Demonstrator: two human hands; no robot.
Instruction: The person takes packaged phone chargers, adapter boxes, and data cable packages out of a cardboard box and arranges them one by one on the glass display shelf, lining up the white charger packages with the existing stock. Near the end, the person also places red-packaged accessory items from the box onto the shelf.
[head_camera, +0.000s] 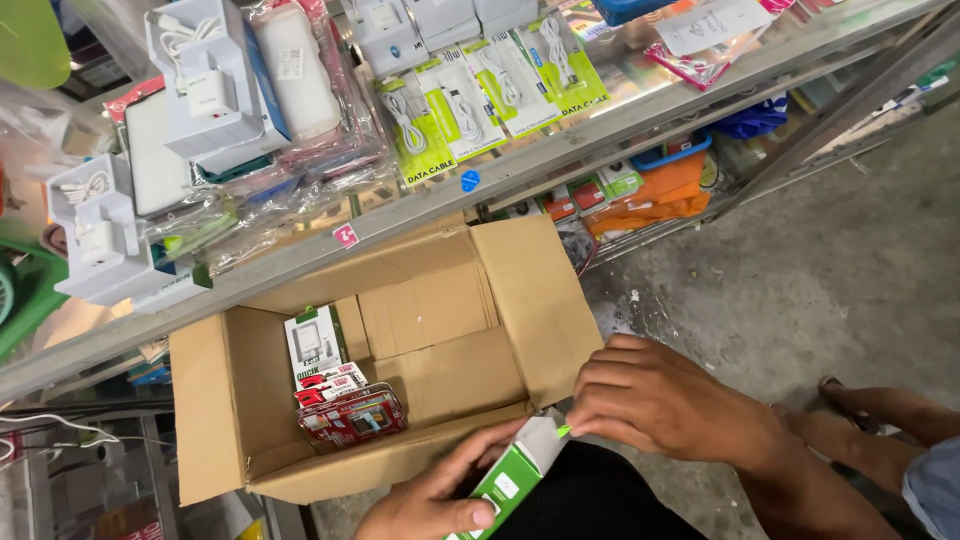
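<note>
My left hand grips the lower end of a small green and white product box at the bottom centre. My right hand pinches that box's top flap with its fingertips. Just beyond the hands sits an open cardboard carton with its flaps spread. Inside it, at the left, lie a white and green charger package and several red packaged items. The rest of the carton floor is bare cardboard.
A glass display counter runs across the top, holding green cable packs and white charger boxes. Orange and red packages fill its lower shelf. Grey concrete floor lies to the right. My foot rests at lower right.
</note>
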